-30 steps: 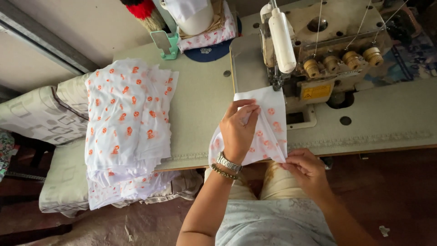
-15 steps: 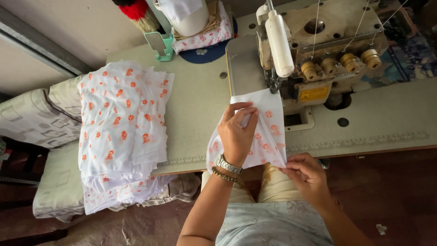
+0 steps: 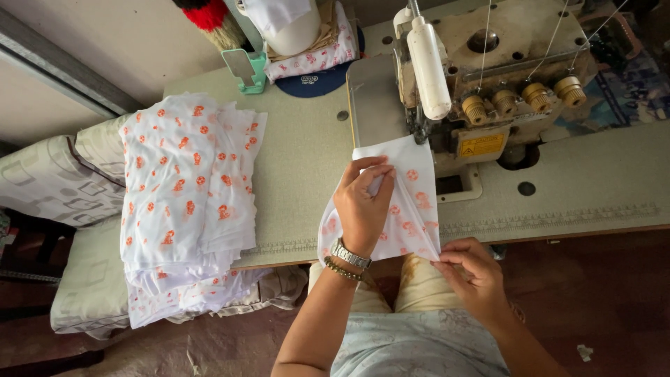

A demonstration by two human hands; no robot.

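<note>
**Printed piece lined up at the machine**

The sewing machine point(image 3: 488, 91) stands just beyond the grip, the stack of matching pieces point(image 3: 185, 202) well off to its left on the table point(image 3: 300, 153). The white cloth with orange print point(image 3: 412, 209) lies at the table's near edge (top edge by the needle, likely squared for feeding). Left hand point(image 3: 363, 206) pinches an upper fold; right hand point(image 3: 471, 269) nips the lower corner, keeping it taut.

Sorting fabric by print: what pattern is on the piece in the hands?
White fabric piece with small orange motifs, seen in the head view, the only one.
</note>
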